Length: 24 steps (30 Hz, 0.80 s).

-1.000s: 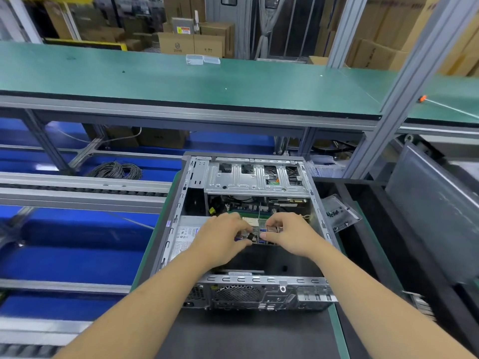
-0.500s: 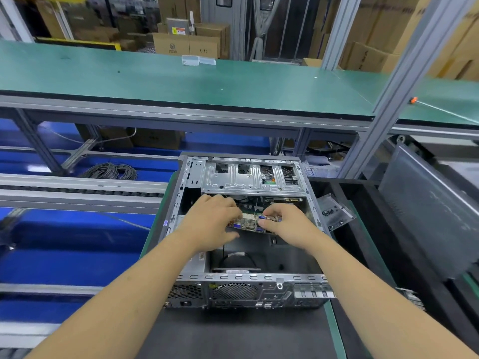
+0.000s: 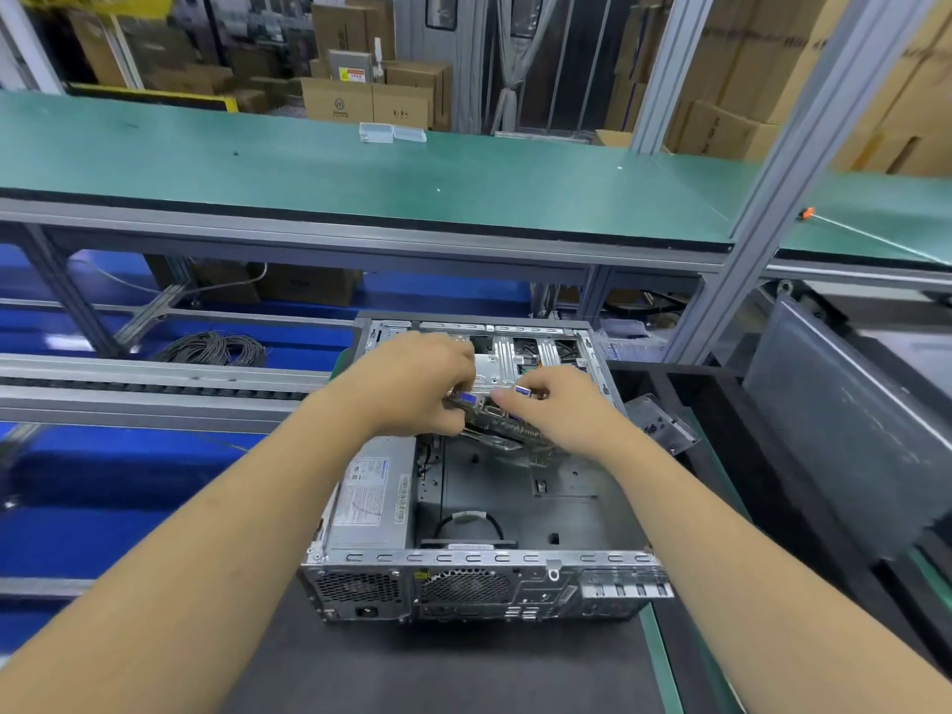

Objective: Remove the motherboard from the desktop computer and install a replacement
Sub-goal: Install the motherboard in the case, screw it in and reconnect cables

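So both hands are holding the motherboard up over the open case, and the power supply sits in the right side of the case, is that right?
Not quite. The head view shows the power supply in the left side of the case, not the right. The rest holds: the left hand and right hand both hold the motherboard up over the open case.

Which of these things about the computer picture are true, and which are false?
1. Both hands hold the motherboard. True.
2. The motherboard lies flat on the case floor. False: it is lifted above the bare floor of the desktop case.
3. The left hand rests on the green bench. False: it grips the motherboard.
4. A coil of cable lies left of the case. True.
5. The right hand is empty. False: it holds the motherboard.
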Available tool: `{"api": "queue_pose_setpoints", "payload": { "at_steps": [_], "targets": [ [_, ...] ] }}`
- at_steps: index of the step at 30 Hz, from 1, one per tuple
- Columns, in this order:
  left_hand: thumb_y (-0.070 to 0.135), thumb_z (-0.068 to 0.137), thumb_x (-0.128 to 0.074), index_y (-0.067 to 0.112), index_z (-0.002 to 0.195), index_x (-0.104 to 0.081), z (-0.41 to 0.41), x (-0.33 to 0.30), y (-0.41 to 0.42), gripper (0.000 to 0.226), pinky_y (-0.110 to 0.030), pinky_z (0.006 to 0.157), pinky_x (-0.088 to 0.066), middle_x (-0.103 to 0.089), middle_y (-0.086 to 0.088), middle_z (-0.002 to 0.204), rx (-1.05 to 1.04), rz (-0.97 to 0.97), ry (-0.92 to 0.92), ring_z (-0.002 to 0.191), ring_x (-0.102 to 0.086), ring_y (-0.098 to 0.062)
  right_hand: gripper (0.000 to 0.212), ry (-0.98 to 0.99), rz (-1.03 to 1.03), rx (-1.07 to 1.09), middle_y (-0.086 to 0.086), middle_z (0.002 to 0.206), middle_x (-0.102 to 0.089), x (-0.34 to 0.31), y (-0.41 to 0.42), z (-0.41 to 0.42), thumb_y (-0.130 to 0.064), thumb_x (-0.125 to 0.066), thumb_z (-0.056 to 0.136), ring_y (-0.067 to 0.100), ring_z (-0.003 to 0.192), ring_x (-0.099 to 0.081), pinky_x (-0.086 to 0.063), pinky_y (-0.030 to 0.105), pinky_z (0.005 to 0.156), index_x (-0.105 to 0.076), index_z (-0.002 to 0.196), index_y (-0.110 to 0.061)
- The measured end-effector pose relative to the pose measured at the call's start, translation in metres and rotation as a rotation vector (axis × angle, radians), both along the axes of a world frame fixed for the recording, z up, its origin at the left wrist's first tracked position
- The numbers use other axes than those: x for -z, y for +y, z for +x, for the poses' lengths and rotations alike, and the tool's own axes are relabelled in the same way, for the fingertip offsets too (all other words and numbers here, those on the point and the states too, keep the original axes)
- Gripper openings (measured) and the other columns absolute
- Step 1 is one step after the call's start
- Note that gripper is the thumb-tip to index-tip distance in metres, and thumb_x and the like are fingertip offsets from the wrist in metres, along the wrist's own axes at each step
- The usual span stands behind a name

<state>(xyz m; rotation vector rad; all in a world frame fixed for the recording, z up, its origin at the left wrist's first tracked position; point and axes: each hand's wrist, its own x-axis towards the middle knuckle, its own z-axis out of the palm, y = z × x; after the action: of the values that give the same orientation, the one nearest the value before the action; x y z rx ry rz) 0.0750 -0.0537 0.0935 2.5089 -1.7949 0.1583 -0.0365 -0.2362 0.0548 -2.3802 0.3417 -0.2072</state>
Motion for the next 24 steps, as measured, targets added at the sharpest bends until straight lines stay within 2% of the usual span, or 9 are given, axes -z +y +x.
{"api": "queue_pose_setpoints", "payload": {
  "at_steps": [3, 6, 8, 10, 13, 15, 17, 20, 24],
  "targets": [
    [0.03, 0.077, -0.068, 0.026, 0.081, -0.055, 0.002, -0.006, 0.0, 0.014, -0.027, 0.063, -0.031, -0.058, 0.009, 0.102, -0.015, -0.064, 0.104, 0.086, -0.051, -0.015, 0.056, -0.015, 0.057, 0.04, 0.004, 0.059, -0.031, -0.006, 0.0, 0.002, -0.048, -0.066, 0.087, 0.015, 0.051, -0.025, -0.023, 0.026, 0.048, -0.05, 0.066, 0.002],
    [0.032, 0.079, -0.073, 0.024, 0.102, -0.068, 0.007, -0.001, -0.002, 0.026, -0.033, 0.09, -0.044, -0.062, 0.011, 0.117, -0.007, -0.171, 0.152, 0.105, -0.054, -0.014, 0.049, -0.047, 0.134, 0.077, 0.009, 0.064, -0.03, -0.007, -0.005, 0.002, -0.033, -0.066, 0.087, 0.017, 0.055, -0.024, -0.022, 0.02, 0.044, -0.054, 0.08, 0.015],
    [0.044, 0.073, -0.081, 0.029, 0.124, -0.064, 0.011, -0.001, 0.002, 0.055, -0.027, 0.096, -0.042, -0.06, 0.017, 0.125, -0.028, -0.292, 0.331, 0.113, -0.053, -0.007, 0.045, -0.067, 0.159, 0.093, 0.008, 0.064, -0.031, -0.007, -0.008, 0.003, -0.029, -0.067, 0.085, 0.016, 0.058, -0.026, -0.026, 0.017, 0.045, -0.057, 0.08, 0.014],
    [0.064, 0.068, -0.077, 0.04, 0.13, -0.059, 0.015, 0.001, 0.01, 0.069, -0.021, 0.094, -0.041, -0.059, 0.026, 0.125, -0.117, -0.444, 0.623, 0.114, -0.054, 0.005, 0.04, -0.067, 0.174, 0.094, 0.006, 0.063, -0.034, -0.006, -0.009, 0.004, -0.028, -0.067, 0.084, 0.015, 0.057, -0.028, -0.028, 0.014, 0.045, -0.06, 0.078, 0.011],
    [0.077, 0.08, -0.045, 0.039, 0.118, -0.067, 0.023, 0.017, 0.016, 0.057, -0.029, 0.093, -0.046, -0.069, 0.021, 0.113, -0.279, -0.658, 0.93, 0.102, -0.063, 0.003, 0.036, -0.062, 0.181, 0.045, 0.0, 0.054, -0.038, -0.004, -0.004, 0.005, -0.026, -0.067, 0.086, 0.012, 0.049, -0.03, -0.032, 0.012, 0.046, -0.063, 0.072, 0.006],
    [0.076, 0.087, -0.031, 0.031, 0.103, -0.075, 0.024, 0.029, 0.016, 0.065, -0.038, 0.095, -0.046, -0.075, 0.011, 0.103, -0.318, -0.634, 1.026, 0.096, -0.068, -0.007, 0.033, -0.031, 0.148, -0.002, -0.005, 0.049, -0.047, -0.002, 0.006, 0.008, -0.032, -0.068, 0.085, 0.007, 0.043, -0.036, -0.033, 0.015, 0.044, -0.068, 0.067, -0.003],
    [0.072, 0.09, -0.032, 0.025, 0.09, -0.079, 0.022, 0.04, 0.013, 0.067, -0.044, 0.098, -0.047, -0.077, 0.002, 0.095, -0.338, -0.619, 1.085, 0.091, -0.071, -0.017, 0.033, 0.017, 0.055, -0.048, -0.008, 0.047, -0.051, 0.002, 0.02, 0.014, -0.037, -0.07, 0.084, 0.004, 0.043, -0.04, -0.035, 0.018, 0.044, -0.069, 0.065, -0.01],
    [0.063, 0.092, -0.042, 0.022, 0.086, -0.079, 0.024, 0.046, 0.013, 0.055, -0.047, 0.095, -0.051, -0.077, -0.001, 0.089, -0.351, -0.695, 1.063, 0.087, -0.071, -0.022, 0.037, 0.024, -0.031, -0.042, -0.005, 0.048, -0.047, 0.013, 0.037, 0.016, -0.041, -0.067, 0.079, 0.01, 0.047, -0.039, -0.034, 0.026, 0.05, -0.066, 0.065, -0.007],
    [0.062, 0.085, -0.059, 0.026, 0.082, -0.079, 0.021, 0.035, 0.013, 0.041, -0.034, 0.075, -0.052, -0.076, 0.005, 0.086, -0.196, -0.399, 0.978, 0.078, -0.068, -0.009, 0.036, -0.037, 0.067, 0.006, -0.008, 0.046, -0.043, 0.016, 0.036, 0.007, -0.038, -0.068, 0.08, 0.008, 0.046, -0.034, -0.03, 0.023, 0.047, -0.065, 0.063, -0.006]
  ]
}}
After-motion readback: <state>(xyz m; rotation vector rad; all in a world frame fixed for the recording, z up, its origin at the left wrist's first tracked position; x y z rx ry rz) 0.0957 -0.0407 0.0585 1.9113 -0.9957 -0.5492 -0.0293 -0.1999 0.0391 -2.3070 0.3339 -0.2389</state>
